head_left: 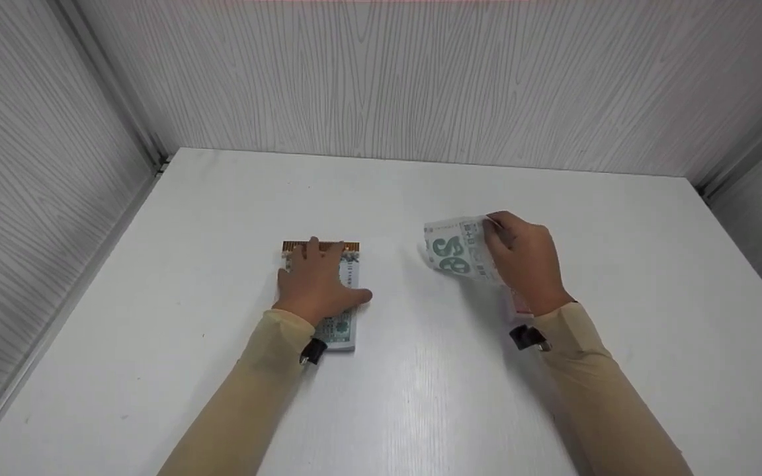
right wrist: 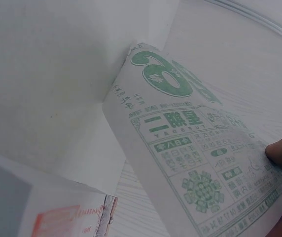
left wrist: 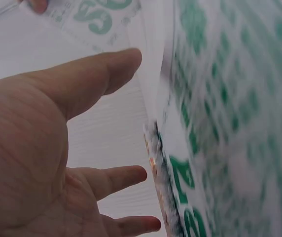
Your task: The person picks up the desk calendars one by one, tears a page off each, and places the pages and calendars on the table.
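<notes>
My left hand [head_left: 315, 284] rests on a tear-off calendar pad [head_left: 341, 329], fingers spread over its upper part and thumb stretched past the right side. Green print covers the pad, and a gold-brown strip [head_left: 288, 247] binds its top. My right hand [head_left: 532, 264] pinches a loose calendar sheet [head_left: 454, 248] by one edge, holding it above the table. Large green numerals show on that thin sheet, which curves away to the left. In the right wrist view, TUESDAY and small boxes of green print are visible on it. Beneath my right hand lies a red-and-white block [head_left: 520, 304], mostly hidden.
The white table [head_left: 407, 396] runs back to a pale wood-grain panel [head_left: 381, 79]. Similar panels stand at the left [head_left: 17, 198] and right. In the right wrist view, the block's red-printed face [right wrist: 59, 219] shows at lower left.
</notes>
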A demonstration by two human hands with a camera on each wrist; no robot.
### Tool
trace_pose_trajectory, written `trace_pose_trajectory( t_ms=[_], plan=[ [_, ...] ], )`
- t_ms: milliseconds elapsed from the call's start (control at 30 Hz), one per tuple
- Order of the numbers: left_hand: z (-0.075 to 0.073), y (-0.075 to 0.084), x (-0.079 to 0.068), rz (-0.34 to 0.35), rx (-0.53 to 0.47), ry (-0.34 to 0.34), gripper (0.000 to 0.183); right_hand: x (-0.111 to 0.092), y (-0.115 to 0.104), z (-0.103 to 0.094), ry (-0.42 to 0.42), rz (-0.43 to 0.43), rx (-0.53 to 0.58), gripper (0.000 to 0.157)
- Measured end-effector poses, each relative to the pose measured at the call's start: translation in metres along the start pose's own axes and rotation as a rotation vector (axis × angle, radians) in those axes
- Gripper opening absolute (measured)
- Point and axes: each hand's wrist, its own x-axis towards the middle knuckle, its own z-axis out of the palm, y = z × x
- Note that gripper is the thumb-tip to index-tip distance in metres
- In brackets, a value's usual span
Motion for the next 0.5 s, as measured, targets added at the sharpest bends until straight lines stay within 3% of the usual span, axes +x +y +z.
trace_pose_trajectory(
  t_ms=[200,500],
  plan=[
    [0.003,0.000,0.000,-0.024,0.027,-0.001,0.095,0.000,0.001,0.001,-0.011,-0.005,-0.018,0.021],
    [-0.012,-0.015,0.002,-0.022,0.028,-0.052,0.092,0.000,0.002,0.000,-0.018,-0.002,-0.023,0.021]
  ],
)
